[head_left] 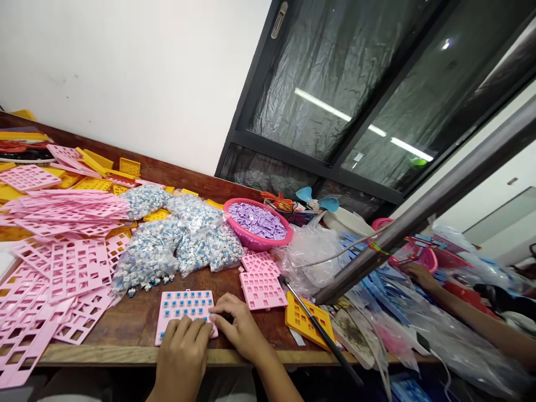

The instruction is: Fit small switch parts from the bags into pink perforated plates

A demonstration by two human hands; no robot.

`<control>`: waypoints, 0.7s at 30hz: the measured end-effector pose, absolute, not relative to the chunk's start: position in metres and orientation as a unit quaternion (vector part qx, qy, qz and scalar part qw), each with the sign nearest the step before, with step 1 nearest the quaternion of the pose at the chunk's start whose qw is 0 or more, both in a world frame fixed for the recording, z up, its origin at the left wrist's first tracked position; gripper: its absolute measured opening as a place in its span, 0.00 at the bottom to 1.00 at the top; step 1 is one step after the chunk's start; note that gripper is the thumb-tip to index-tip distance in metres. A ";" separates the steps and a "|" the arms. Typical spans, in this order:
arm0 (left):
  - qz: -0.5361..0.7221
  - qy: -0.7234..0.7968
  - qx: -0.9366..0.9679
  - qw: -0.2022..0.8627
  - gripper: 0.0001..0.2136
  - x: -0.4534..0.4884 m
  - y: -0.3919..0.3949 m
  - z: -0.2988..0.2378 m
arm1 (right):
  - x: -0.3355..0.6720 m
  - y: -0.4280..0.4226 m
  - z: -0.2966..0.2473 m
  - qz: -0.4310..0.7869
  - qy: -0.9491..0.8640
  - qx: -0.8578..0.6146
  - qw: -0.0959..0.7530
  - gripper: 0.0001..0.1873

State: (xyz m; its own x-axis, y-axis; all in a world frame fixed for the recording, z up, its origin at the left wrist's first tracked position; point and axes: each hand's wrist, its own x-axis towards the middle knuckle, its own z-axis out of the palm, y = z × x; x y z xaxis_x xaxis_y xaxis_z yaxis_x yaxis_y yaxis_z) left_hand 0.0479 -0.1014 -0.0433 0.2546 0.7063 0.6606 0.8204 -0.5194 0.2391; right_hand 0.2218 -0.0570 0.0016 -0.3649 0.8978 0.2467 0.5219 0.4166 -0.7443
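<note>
A pink keypad plate (159, 320) lies near the table's front edge, with rows of blue-and-white key switches (185, 295) set in its openings. Over the plate's lower part is my left hand (184, 349), its fingers bent and close together; they cover the lower rows, and what is under the fingertips is hidden. My right hand (239, 324) is closed at the plate's right edge, thumb and forefinger touching it. Several loose switches (146, 286) lie behind the plate, by clear bags of switches (146, 251). Right of it lies another pink plate (263, 291) with bare openings.
Pink plates (79, 268) are piled at left, yellow ones behind. A pink basket (255, 243) holds purple pieces. At right lie a yellow plate (307, 318), a black rod (322, 332) and plastic bags (312, 254). A slanted metal pole (402, 223) crosses there, beside another person's arm (464, 315).
</note>
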 end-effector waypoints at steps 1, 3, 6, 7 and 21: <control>-0.359 -0.489 -0.791 0.086 0.12 0.049 -0.102 -0.043 | 0.221 -0.058 0.002 0.282 -0.776 -0.459 0.329 0.08; -0.332 -0.505 -0.790 0.103 0.12 0.051 -0.105 -0.043 | 0.221 -0.060 0.002 0.277 -0.773 -0.461 0.336 0.07; -0.321 -0.513 -0.786 0.123 0.15 0.058 -0.114 -0.048 | 0.220 -0.062 0.003 0.276 -0.766 -0.464 0.350 0.08; -0.329 -0.504 -0.788 0.129 0.16 0.059 -0.117 -0.051 | 0.220 -0.062 0.004 0.276 -0.763 -0.464 0.355 0.08; -0.246 -0.501 -0.829 -0.037 0.38 -0.022 -0.066 -0.019 | 0.228 -0.061 0.003 0.279 -0.684 -0.484 0.469 0.07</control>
State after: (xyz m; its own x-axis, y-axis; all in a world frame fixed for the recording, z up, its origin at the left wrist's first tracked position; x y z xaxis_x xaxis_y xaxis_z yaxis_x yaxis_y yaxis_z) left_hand -0.0215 -0.0663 -0.0194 0.3779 0.8483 0.3708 0.8122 -0.4960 0.3071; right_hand 0.2283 -0.0610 0.0027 -0.0913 0.9241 0.3711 0.4003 0.3752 -0.8360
